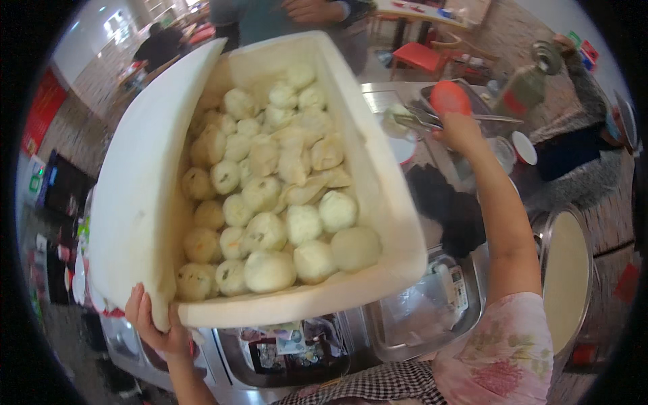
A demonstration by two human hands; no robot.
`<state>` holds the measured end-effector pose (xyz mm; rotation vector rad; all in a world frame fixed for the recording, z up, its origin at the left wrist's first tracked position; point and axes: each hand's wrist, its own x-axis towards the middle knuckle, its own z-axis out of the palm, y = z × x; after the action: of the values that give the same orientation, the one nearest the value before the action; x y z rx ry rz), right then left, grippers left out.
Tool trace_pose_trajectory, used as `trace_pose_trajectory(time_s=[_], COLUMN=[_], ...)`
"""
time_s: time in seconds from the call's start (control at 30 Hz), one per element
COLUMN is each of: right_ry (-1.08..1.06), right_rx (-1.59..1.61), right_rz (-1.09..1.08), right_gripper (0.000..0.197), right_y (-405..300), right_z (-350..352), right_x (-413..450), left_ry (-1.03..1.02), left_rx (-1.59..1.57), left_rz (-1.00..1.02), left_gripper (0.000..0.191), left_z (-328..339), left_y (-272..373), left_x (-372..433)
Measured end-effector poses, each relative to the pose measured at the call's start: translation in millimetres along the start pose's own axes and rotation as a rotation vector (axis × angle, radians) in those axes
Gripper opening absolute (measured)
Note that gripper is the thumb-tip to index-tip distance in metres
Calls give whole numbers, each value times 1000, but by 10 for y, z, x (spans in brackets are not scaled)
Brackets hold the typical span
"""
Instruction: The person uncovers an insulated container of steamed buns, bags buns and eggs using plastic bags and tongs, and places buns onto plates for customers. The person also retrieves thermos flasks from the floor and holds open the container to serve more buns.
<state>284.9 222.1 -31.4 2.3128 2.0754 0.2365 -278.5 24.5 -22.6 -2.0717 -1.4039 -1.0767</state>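
A white foam box [395, 202] stands before me, filled with steamed buns [269, 272] and several flat dumplings [294, 161]. Its foam lid [136, 177] lies tilted along the box's left side. At the near left corner, my left hand [154, 321] grips the lid's lower edge. Right of the box, my right hand [458, 132] holds metal tongs [420, 119], whose tips reach over a plate with a red rim [403, 148]. A pale piece of food [398, 110] is at the tips; whether they grip it cannot be told. A round red object [450, 97] is just beyond that hand.
Steel pans [372, 324] line the counter below the box; one holds a tray of coins and banknotes [290, 344]. A dark cloth [450, 212] lies right of the box. A large round pot [564, 283] stands right. People [298, 20] are across the counter, one with a glass jar [524, 91].
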Motion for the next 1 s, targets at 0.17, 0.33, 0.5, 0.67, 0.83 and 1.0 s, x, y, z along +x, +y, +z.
trace_pose_trajectory(time_s=[0.17,0.33,0.5,0.67,0.83,1.0], right_ry=[81,137,-119,-476,-443,-201], right_rx=[30,446,299,68,310,927], right_rz=[15,-151,-830,-977,-1004,-605], right_gripper=[56,73,76,55,46,43], right_y=[89,-17,-1366,-2062,-1762,-594], right_z=[31,-879,-1494,-1177,-1329,-1434], right_x=[-194,-164,-715,-900,-762,-525], left_ry=[-2,-26,-32,5,6,27], left_rx=[1,21,32,0,33,11], left_rz=[14,9,27,44,51,26], left_gripper=[43,41,43,46,45,46], left_z=[148,12,-2,73,33,83], left_y=[24,-18,-34,-23,-7,-15], left_x=[71,66,46,48,58,-12])
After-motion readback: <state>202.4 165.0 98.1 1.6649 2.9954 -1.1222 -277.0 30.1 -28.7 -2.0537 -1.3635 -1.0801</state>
